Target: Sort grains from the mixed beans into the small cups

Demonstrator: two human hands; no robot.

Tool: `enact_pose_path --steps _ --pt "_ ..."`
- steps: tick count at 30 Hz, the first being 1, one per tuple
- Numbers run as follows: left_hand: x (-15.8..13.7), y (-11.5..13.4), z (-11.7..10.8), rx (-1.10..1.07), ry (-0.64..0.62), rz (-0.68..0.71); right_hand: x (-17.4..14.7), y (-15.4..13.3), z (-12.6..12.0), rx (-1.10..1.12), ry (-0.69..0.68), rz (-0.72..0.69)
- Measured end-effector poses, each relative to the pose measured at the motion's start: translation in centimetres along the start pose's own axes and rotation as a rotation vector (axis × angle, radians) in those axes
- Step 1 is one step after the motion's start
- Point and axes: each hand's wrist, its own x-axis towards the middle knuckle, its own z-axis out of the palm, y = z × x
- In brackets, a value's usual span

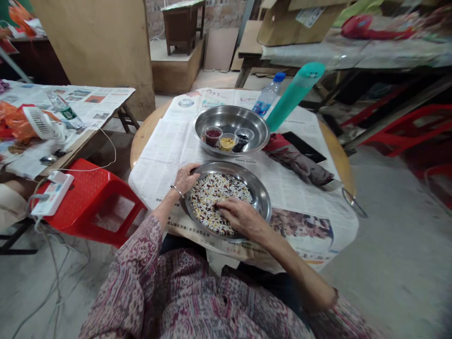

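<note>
A steel basin (262, 203) of mixed white, yellow, black and dark red grains and beans (208, 197) sits on the newspaper close to my body. My left hand (186, 177) grips its upper left rim. Down among the grains, the bent fingers of my right hand (242, 216) are drawn together; what lies between the fingertips is hidden. Just beyond stands a second steel basin (229, 114). It holds three small clear cups: one of dark red beans (213, 135), one of yellow grains or beans (227, 142) and one of black beans (242, 138).
A water bottle (269, 94), a teal cylinder (295, 96), a folded umbrella (303, 164) and a dark flat device (304, 147) occupy the round table's (348, 174) far right. On the left, a red stool (93, 202) carries a power strip (52, 193) with trailing cords.
</note>
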Motion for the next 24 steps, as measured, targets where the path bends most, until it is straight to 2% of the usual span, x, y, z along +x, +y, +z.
enact_pose_path --steps 4,7,10,15,18,20,24 --pt "0.4 -0.4 0.3 -0.105 0.025 -0.010 2.2 3.1 -0.1 -0.079 0.255 0.128" --pt "0.3 -0.6 0.3 -0.164 0.056 0.019 3.6 3.8 -0.1 -0.164 0.314 0.213" --pt "0.0 -0.5 0.3 -0.195 0.078 0.033 4.6 2.1 0.5 -0.164 0.288 0.170" --pt "-0.1 0.0 0.3 -0.165 0.099 0.020 5.0 -2.0 1.6 -0.015 0.132 -0.115" --pt "-0.2 0.2 0.4 -0.175 0.103 0.012 4.0 -2.6 1.4 -0.021 0.021 -0.246" --pt "-0.2 0.2 0.4 -0.190 0.104 0.004 2.9 -2.2 0.8 -0.067 -0.015 -0.268" --pt "-0.2 0.0 0.4 -0.185 0.093 0.039 0.7 -1.1 -1.0 -0.155 0.049 -0.220"
